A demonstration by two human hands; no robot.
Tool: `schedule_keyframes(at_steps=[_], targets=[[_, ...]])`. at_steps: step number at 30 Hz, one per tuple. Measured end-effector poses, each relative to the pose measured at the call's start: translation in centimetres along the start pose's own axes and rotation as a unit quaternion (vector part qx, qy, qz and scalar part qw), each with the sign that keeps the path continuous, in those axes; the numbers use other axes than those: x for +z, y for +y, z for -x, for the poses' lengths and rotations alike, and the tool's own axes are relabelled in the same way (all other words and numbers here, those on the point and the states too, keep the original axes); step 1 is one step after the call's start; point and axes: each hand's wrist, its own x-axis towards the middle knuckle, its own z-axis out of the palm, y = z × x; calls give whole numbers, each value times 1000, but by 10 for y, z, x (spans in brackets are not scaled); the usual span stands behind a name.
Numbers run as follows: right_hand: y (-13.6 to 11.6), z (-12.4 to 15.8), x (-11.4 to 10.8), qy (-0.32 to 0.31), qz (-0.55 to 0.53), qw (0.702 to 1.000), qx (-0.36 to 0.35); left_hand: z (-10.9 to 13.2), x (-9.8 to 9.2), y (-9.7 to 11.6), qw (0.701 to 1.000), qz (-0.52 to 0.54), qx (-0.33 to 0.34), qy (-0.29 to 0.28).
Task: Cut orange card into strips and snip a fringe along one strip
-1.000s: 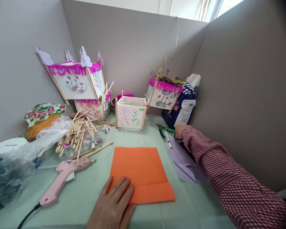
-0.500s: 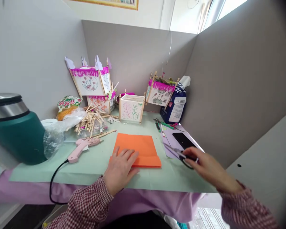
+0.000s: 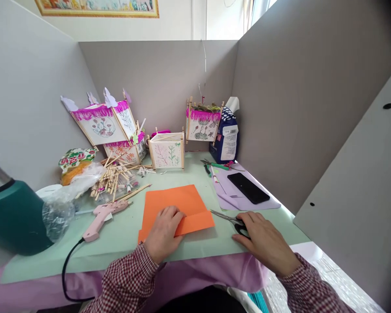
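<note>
The left hand (image 3: pixel 163 229) lies flat on the folded orange paper (image 3: pixel 169 204) near the middle of the pale green worktop (image 3: pixel 195 248), its fingers slightly spread and pressing down. The right hand (image 3: pixel 263 239), just right of the paper, has its fingers curled over the black handles of a pair of scissors (image 3: pixel 239 226). A glue gun (image 3: pixel 101 219) lies farther left.
</note>
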Motion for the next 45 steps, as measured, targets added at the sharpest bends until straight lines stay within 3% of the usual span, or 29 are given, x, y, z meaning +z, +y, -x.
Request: schedule_keyframes(at_steps=[9, 27, 34, 40, 45], targets=[[-4, 7, -9, -33, 8, 999, 28, 12, -6, -1, 997, -38, 62, 0], [-13, 29, -5, -33, 87, 995, 45, 17, -3, -3, 1000, 9, 30, -3], [-4, 42, 1, 3, 37, 998, 43, 17, -2, -1, 999, 18, 31, 1], [2, 47, 0, -34, -55, 996, 61, 15, -2, -6, 999, 35, 21, -10], [-9, 33, 2, 31, -114, 991, 61, 9, -6, -12, 997, 62, 18, -38]])
